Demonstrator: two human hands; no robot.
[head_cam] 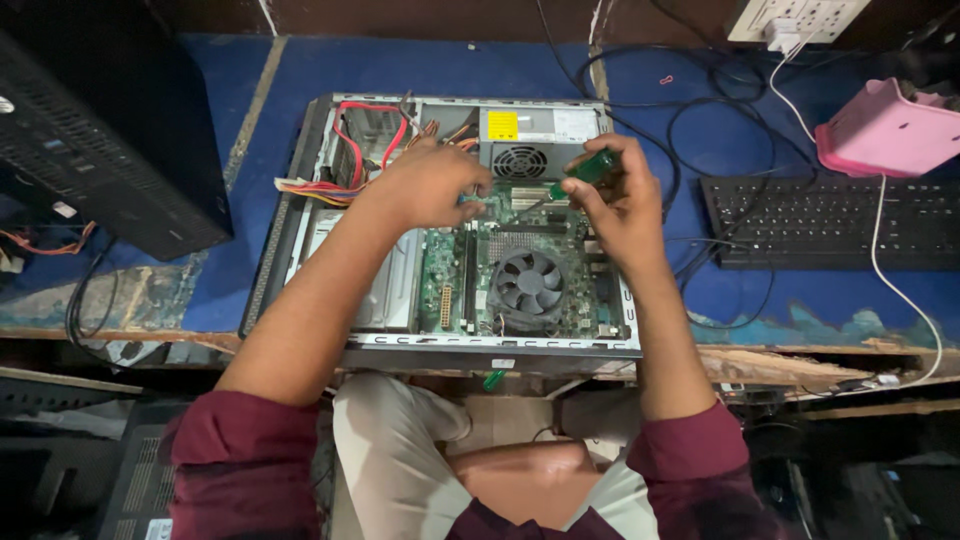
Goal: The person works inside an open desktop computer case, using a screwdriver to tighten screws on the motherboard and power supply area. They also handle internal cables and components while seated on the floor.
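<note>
Gripping green screwdriver [590,168] in right hand [618,205] above motherboard [520,270]

open computer case [300,215] on table [240,110], keyboard [830,222] to its right, second case [95,140] left

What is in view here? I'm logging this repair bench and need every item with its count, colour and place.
open desktop computer case: one, grey metal, lying on its side, centre of bench
green circuit board: one, inside the case
round black cooling fan: one, on the board
red and yellow wire bundle: one, upper left of the case
green-handled screwdriver: one, in the right hand, tip toward the board
black keyboard: one, right of the case
pink plastic box: one, far right
black computer tower: one, left
blue worn bench top: one
left hand: on the board's upper edge
right hand: gripping the screwdriver
</note>
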